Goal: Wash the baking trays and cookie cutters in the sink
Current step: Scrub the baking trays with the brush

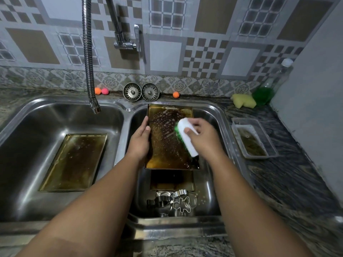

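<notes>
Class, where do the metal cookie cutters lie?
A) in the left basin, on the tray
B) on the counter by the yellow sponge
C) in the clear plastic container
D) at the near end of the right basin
D: the cookie cutters lie piled at the near end of the right basin, nearer than the scrubbed tray.

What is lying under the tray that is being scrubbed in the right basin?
Under the scrubbed tray a second tray shows at the near edge, with cookie cutters in front of it. Its far part and the basin floor there are covered.
</notes>
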